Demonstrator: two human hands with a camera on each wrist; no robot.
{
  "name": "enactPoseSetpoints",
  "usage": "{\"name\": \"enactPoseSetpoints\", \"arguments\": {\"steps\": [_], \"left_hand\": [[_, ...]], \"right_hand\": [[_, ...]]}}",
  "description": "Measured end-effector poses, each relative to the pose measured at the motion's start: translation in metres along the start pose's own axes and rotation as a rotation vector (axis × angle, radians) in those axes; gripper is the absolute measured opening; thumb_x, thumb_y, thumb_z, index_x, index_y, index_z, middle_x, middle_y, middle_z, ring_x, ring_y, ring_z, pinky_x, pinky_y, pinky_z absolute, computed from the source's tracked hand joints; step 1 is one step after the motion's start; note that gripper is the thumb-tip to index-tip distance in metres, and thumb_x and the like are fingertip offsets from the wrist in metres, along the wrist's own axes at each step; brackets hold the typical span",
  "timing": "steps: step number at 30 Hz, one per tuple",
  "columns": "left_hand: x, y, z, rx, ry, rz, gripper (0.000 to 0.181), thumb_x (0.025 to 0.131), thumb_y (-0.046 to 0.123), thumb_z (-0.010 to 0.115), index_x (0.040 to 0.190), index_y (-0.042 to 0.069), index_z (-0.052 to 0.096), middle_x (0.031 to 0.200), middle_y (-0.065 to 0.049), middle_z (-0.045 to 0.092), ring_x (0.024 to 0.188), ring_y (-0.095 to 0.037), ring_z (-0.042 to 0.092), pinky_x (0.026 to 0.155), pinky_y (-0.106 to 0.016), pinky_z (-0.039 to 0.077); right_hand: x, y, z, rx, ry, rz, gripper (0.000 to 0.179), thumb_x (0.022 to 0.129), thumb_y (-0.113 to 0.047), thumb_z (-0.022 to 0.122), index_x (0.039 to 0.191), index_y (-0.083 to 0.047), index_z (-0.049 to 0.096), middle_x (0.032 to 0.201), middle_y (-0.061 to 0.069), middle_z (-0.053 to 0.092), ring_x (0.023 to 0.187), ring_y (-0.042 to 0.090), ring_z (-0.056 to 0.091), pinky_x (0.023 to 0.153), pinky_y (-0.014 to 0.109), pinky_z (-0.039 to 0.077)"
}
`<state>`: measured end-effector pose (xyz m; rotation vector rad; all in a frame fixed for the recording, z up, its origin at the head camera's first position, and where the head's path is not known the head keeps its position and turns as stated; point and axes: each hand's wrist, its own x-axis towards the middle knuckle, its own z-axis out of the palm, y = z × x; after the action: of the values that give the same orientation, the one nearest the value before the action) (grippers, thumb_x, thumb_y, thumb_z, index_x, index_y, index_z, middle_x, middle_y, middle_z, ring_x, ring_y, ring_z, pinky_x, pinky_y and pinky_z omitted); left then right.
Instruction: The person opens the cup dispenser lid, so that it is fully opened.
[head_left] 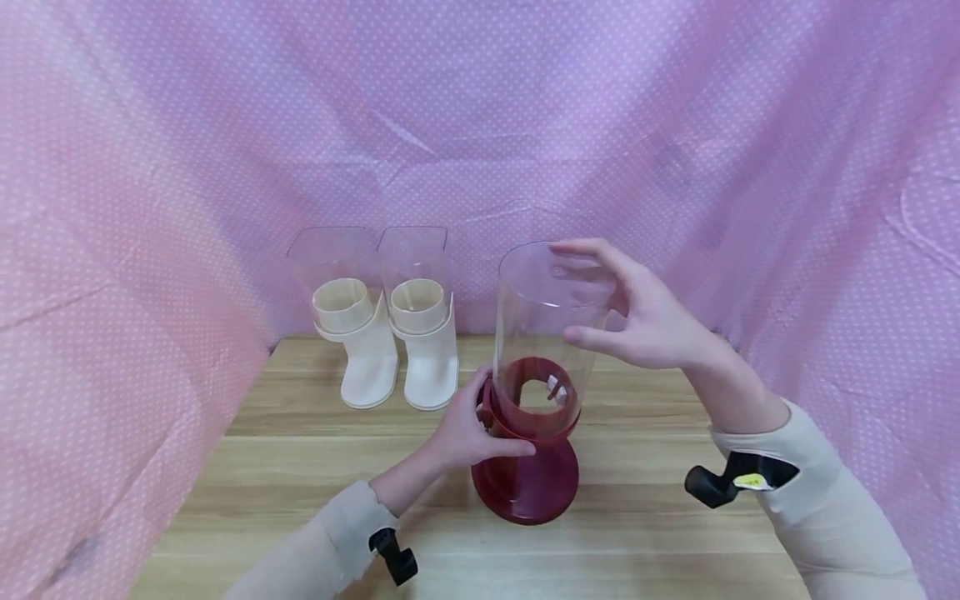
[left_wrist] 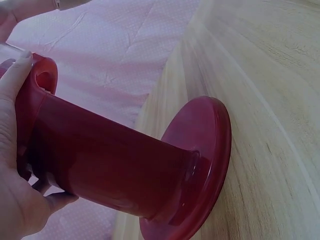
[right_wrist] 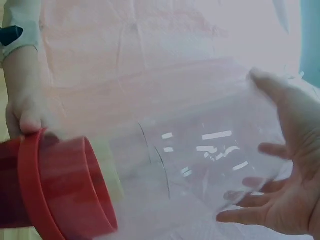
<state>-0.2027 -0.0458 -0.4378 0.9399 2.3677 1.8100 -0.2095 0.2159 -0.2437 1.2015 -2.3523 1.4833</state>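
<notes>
Two cream stands (head_left: pixel 369 371), 10 o'clock from the red stand (head_left: pixel 525 482), look done: smooth plastic, curved columns, clear squarish bins (head_left: pixel 333 257) on top. Left hand (head_left: pixel 467 427) at 8 o'clock of the red collar (head_left: pixel 553 432), grip curled round it. Red stand glossy, round-footed, upright on wood-grain table (head_left: pixel 660 517). Clear cylinder (head_left: pixel 517 333) rises at its 12 o'clock, lower end at collar, probably seated, can't confirm. Right hand (head_left: pixel 651 321) at 1 o'clock, grip spread about upper wall, contact unclear. Likely left: settle fit, release

Encl. booth w/ cloth (head_left: pixel 480 100) (pink, dotted)
</notes>
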Motion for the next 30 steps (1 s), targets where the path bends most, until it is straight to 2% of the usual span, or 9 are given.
{"name": "enactPoseSetpoints", "arguments": {"steps": [5,12,19,22,26,30], "left_hand": [[-0.001,0.001,-0.002,-0.001,-0.009,-0.018,0.099,0.073,0.043,0.098,0.154,0.029,0.044,0.142,0.006,0.064,0.125,-0.017,0.064,0.101,-0.037,0.061],[-0.001,0.001,0.002,-0.012,-0.035,-0.018,0.092,0.071,0.041,0.1,0.146,0.032,0.048,0.137,0.01,0.067,0.124,-0.016,0.066,0.1,-0.032,0.061],[-0.001,0.001,0.004,0.004,-0.008,0.001,0.09,0.069,0.044,0.1,0.143,0.032,0.05,0.13,0.01,0.07,0.12,-0.013,0.067,0.098,-0.032,0.061],[-0.001,0.001,0.004,0.013,0.0,0.013,0.091,0.069,0.046,0.1,0.143,0.032,0.05,0.129,0.01,0.07,0.118,-0.013,0.068,0.096,-0.032,0.062],[-0.001,0.001,0.006,0.024,0.003,0.035,0.092,0.068,0.048,0.1,0.143,0.03,0.05,0.127,0.008,0.071,0.115,-0.013,0.069,0.092,-0.032,0.063],[-0.001,0.002,0.006,0.018,0.003,0.027,0.093,0.068,0.049,0.1,0.144,0.032,0.05,0.129,0.009,0.07,0.117,-0.012,0.068,0.094,-0.032,0.062]], "right_hand": [[0.002,-0.008,0.002,0.025,0.01,0.047,0.078,0.084,0.009,0.083,0.153,-0.006,0.052,0.156,0.013,0.056,0.135,0.011,0.063,0.094,0.032,0.064],[-0.006,-0.014,-0.001,0.027,0.029,0.031,0.077,0.08,0.011,0.085,0.15,-0.005,0.057,0.149,0.007,0.064,0.133,0.009,0.065,0.081,0.031,0.066],[-0.009,-0.011,-0.003,0.077,0.054,-0.008,0.077,0.077,0.018,0.083,0.148,0.002,0.057,0.145,0.002,0.068,0.13,0.011,0.068,0.072,0.029,0.066],[-0.011,-0.01,-0.003,0.135,0.067,-0.037,0.078,0.075,0.023,0.08,0.147,0.005,0.057,0.146,0.001,0.068,0.131,0.013,0.067,0.072,0.029,0.066],[-0.013,-0.009,-0.003,0.189,0.069,-0.079,0.079,0.073,0.027,0.078,0.147,0.008,0.056,0.149,0.006,0.065,0.132,0.015,0.067,0.08,0.031,0.066],[-0.013,-0.009,-0.002,0.205,0.069,-0.09,0.079,0.073,0.028,0.077,0.146,0.009,0.055,0.15,0.008,0.065,0.131,0.015,0.068,0.084,0.033,0.066]]}}
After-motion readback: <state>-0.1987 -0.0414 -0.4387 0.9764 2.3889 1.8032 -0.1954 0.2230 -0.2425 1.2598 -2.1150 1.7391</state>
